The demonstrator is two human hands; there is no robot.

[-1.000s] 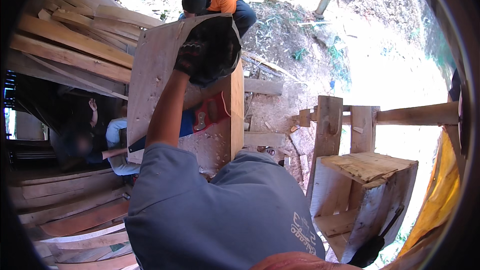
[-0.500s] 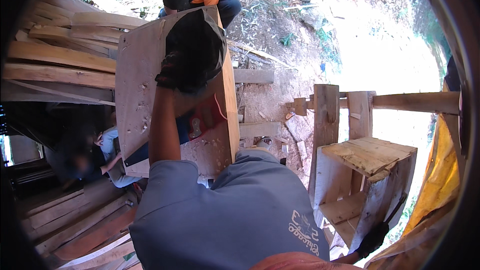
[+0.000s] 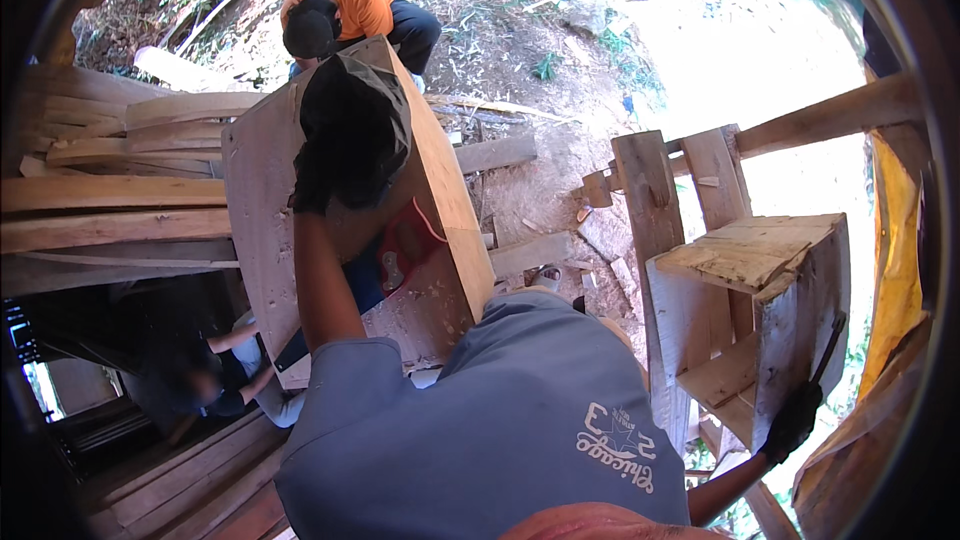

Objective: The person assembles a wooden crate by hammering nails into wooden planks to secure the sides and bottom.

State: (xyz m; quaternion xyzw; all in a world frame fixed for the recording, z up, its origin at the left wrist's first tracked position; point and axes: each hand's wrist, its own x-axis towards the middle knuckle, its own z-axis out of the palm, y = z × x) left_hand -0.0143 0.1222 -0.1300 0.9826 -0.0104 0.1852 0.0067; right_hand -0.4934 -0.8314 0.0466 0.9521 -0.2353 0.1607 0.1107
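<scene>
My left hand (image 3: 315, 175), in a black glove, reaches over a wooden bench (image 3: 262, 210). It appears closed on a limp black cloth-like thing (image 3: 360, 115); glove and cloth blend, and the fingers are hard to make out. Beside that forearm a handsaw lies on the bench, its red handle (image 3: 405, 252) towards the right and its blue blade (image 3: 362, 280) partly behind my arm. At the lower right my gloved right hand (image 3: 795, 423) is closed around a thin dark bar-like tool (image 3: 830, 348), against the side of an open wooden box (image 3: 800, 340).
A person in an orange top (image 3: 362, 8) crouches beyond the bench. Another person (image 3: 225, 370) is in the shade at left. Stacked planks (image 3: 115, 195) lie left of the bench. Upright boards (image 3: 650, 230) and a rail (image 3: 830, 120) stand by the box, with yellow sheeting (image 3: 895, 230) at right.
The view has turned slightly, so the bench and background appear shifted. My right hand and its tool show higher and further right beside the box. My left hand stays with the black cloth-like thing.
</scene>
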